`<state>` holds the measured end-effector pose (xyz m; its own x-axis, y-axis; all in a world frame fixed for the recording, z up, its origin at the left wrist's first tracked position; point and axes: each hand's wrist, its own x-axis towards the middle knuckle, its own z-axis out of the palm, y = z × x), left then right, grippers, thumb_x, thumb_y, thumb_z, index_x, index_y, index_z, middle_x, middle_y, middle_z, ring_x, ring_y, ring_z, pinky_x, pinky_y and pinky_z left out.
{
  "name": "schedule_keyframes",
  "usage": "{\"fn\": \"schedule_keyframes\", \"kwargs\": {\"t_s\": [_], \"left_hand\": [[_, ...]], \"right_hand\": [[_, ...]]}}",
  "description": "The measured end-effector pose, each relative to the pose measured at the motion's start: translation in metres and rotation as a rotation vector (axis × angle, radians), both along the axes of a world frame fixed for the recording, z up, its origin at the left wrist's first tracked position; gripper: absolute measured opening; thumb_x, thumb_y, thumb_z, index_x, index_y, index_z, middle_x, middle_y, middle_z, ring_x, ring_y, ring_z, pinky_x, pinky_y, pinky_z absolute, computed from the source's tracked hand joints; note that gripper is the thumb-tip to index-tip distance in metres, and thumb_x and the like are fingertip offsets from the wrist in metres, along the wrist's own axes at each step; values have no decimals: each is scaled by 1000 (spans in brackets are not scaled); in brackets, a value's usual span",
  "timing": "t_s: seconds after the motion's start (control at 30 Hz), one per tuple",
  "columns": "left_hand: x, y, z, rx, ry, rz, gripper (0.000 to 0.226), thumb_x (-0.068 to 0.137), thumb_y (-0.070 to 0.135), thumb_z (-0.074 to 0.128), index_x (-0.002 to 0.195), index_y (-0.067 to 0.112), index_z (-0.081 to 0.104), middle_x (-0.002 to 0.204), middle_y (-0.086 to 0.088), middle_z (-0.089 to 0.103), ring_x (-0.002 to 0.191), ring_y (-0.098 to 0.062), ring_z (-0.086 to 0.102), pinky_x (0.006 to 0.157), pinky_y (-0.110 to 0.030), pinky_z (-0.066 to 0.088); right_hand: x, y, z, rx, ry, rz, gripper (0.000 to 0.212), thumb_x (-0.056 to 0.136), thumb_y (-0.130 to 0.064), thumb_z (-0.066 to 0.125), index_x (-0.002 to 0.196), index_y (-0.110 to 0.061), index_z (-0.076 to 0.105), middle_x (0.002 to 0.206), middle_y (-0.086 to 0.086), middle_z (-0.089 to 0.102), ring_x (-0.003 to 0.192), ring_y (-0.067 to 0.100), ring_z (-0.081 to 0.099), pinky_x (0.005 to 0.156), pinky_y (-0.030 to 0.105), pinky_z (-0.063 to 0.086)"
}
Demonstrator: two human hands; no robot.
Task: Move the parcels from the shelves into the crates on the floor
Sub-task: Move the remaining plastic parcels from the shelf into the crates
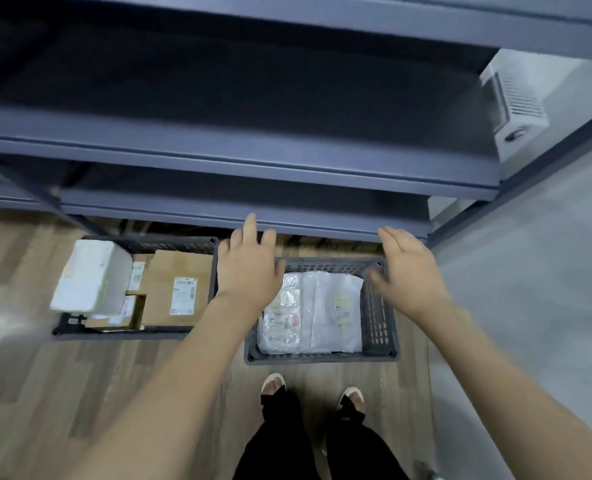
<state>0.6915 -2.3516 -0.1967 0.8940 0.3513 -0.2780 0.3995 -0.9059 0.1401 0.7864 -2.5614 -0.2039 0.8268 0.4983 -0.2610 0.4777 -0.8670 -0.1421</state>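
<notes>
Head view: white parcels (pixel 310 311) in crate (pixel 377 317), seemingly below both empty hands.

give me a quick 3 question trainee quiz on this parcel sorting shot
1. True or false: the left hand holds a parcel.
2. Which crate holds the plastic mailer bags? A) left crate B) right crate
3. Fill in: the brown cardboard box lies in the ____ crate.

Key:
1. False; both it and the right hand are open and hold nothing.
2. B, the right crate.
3. Left; the left crate also holds a white box.
</notes>
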Motion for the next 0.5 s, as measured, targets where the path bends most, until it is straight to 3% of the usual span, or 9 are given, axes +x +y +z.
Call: {"fn": "schedule_keyframes", "kwargs": {"t_s": [0.2, 0.5], "left_hand": [[-22, 5, 54, -93, -140, 70, 60, 93, 36, 53, 145, 23, 26, 157, -11, 2, 137, -28, 25, 108, -40, 25], [13, 3, 108, -122, -332, 31, 61, 93, 39, 52, 146, 22, 25, 154, -4, 18, 131, -24, 37, 104, -38, 30]], "right_hand": [[-27, 12, 49, 154, -90, -112, 65, 95, -40, 49, 147, -8, 28, 153, 8, 29, 142, 23, 22, 117, 39, 18], [0, 29, 105, 305, -184, -71, 63, 95, -39, 50, 147, -9, 30, 153, 6, 30, 142, 20, 23, 117, 32, 17]]}}
